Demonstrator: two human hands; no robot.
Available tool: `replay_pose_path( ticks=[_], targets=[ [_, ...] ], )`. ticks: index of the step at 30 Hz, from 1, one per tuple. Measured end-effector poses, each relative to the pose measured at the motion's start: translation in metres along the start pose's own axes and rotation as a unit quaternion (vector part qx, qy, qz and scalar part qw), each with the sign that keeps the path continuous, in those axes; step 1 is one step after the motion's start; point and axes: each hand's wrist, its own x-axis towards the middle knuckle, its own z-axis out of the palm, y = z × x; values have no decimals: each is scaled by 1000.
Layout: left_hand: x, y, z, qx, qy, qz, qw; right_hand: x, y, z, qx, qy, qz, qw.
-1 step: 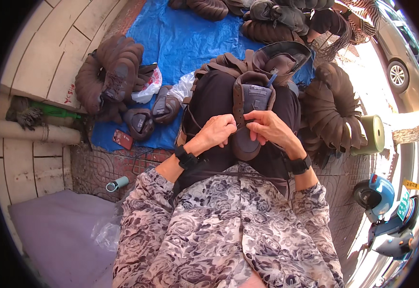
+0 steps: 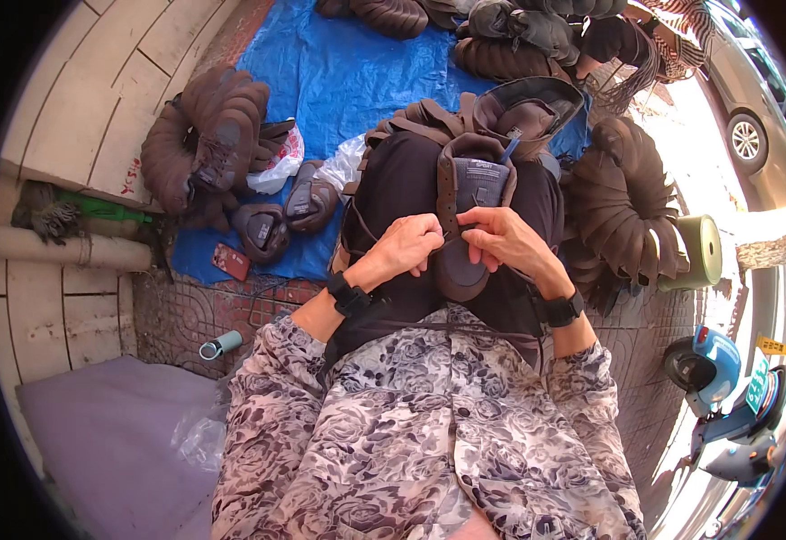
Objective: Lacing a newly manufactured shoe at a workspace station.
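Note:
A brown shoe upper (image 2: 461, 275) with a grey-printed tongue (image 2: 483, 180) lies across my lap, its toe pointing toward me. An eyelet strip (image 2: 447, 191) stands up along its left side. At the upper's lower eyelets my left hand (image 2: 408, 243) is closed in a pinch, on what looks like a thin dark shoelace. My right hand (image 2: 506, 241) faces it closely, thumb and index finger pinched at the same spot. The fingers hide most of the lace. Further up my lap rest more brown uppers (image 2: 424, 117) and a dark, bowl-shaped piece (image 2: 537, 99) holding some.
Coiled stacks of uppers stand left (image 2: 208, 135) and right (image 2: 623, 207). Two loose uppers (image 2: 262, 232) and a red phone (image 2: 230, 261) lie on the blue tarp (image 2: 321, 54). A cup (image 2: 220, 345), a green roll (image 2: 701, 252), a scooter (image 2: 717, 369) and another person (image 2: 623, 45) surround me.

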Motion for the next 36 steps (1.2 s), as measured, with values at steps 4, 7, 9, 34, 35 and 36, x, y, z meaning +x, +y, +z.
replay_pose_path(
  ticks=[4, 7, 9, 34, 35, 36],
  targets=[
    [1, 6, -1, 14, -12, 5, 1000, 0, 1, 0, -2, 3, -4, 1000],
    [5, -5, 3, 179, 61, 132, 973, 0, -1, 3, 1, 6, -2, 1000],
    [5, -8, 8, 309, 128, 255, 907, -1, -2, 4, 5, 9, 0, 1000],
    [-5, 8, 15, 316, 148, 237, 907, 1, 2, 28, -324, 163, -124, 924],
    [-4, 19, 10, 387, 184, 304, 851, 1, 1, 32, -465, 201, -156, 848],
    [-1, 25, 4, 453, 220, 369, 782, 2, 1, 31, -467, 203, -156, 846]
  ],
)
